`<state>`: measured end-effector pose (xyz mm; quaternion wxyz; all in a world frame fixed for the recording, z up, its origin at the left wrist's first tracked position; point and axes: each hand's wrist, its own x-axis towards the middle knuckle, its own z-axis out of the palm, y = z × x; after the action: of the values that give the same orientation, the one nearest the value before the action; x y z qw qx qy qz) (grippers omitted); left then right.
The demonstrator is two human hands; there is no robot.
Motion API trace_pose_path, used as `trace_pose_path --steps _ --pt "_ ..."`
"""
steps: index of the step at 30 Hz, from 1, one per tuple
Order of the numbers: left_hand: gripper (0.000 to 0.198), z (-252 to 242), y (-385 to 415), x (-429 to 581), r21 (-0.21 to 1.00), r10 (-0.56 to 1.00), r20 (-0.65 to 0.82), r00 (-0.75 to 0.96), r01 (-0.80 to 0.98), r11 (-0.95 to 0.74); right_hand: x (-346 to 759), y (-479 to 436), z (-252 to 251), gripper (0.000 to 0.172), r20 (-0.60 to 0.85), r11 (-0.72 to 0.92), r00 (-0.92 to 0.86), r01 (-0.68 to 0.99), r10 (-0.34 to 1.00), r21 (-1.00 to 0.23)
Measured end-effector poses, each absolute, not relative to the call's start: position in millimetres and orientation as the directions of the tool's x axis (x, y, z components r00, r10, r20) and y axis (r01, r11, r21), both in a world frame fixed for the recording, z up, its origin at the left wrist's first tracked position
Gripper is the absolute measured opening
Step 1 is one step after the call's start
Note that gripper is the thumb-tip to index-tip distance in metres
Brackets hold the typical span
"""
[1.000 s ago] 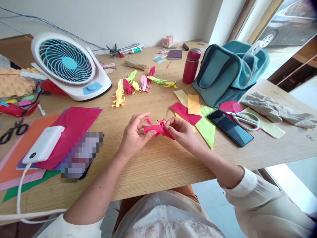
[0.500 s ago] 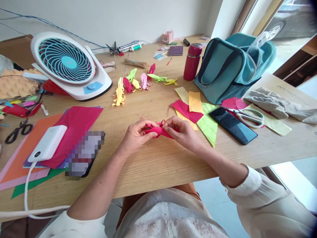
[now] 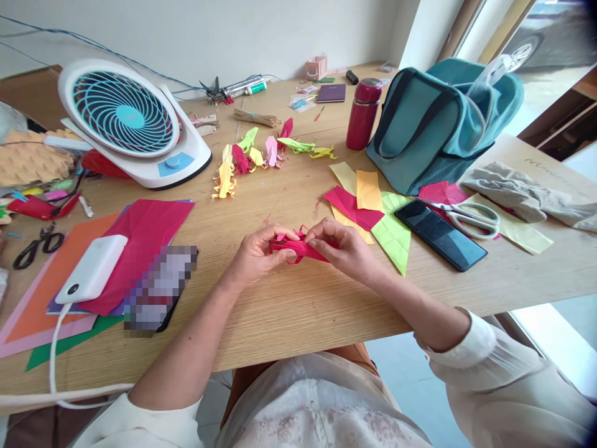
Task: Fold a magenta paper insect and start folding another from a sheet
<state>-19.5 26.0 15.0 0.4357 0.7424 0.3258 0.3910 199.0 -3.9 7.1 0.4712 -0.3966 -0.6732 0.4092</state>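
A folded crimson paper figure [image 3: 304, 248] with thin leg-like points is held between both hands, just over the table's front part. My left hand [image 3: 261, 252] pinches its left end between thumb and fingers. On the other side, my right hand [image 3: 342, 246] grips the right part with thumb and forefinger, covering some of it. Beyond the hands stand several finished origami figures, among them a yellow-orange one [image 3: 225, 182], a pink one [image 3: 272, 151] and a green one [image 3: 296, 145]. Loose crimson paper [image 3: 357, 210] and a lime-green sheet [image 3: 394, 233] lie right of my hands.
At the left are a white fan [image 3: 135, 124], black scissors [image 3: 40, 246], coloured sheets [image 3: 144, 224], a power bank [image 3: 93, 267] and a blurred phone [image 3: 161, 289]. To the right are a phone [image 3: 441, 235], white-handled scissors [image 3: 476, 219], a red flask [image 3: 364, 115] and a teal bag [image 3: 420, 130].
Both hands stay almost in place, still pinching the crimson paper figure. Its thin points have shifted slightly between the fingers. The camera view has moved a little.
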Motion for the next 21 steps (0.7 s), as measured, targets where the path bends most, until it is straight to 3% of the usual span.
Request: trace_pose_path --steps 6,16,21 --pt "0.021 15.8 25.0 -19.9 0.928 0.823 0.246 0.512 0.122 -0.353 197.9 -4.2 4.1 0.008 0.252 0.28 -0.219 0.109 0.943 -0.954" --pt "0.023 16.9 22.6 -17.0 0.977 0.844 0.11 0.525 0.1 -0.189 199.1 -5.2 8.5 0.006 0.291 0.337 -0.224 0.205 0.93 -0.919" --pt "0.02 16.1 22.8 -17.2 0.978 0.835 0.124 0.536 0.078 -0.195 201.1 -3.7 11.3 0.006 0.294 0.356 -0.282 0.198 0.913 -0.913"
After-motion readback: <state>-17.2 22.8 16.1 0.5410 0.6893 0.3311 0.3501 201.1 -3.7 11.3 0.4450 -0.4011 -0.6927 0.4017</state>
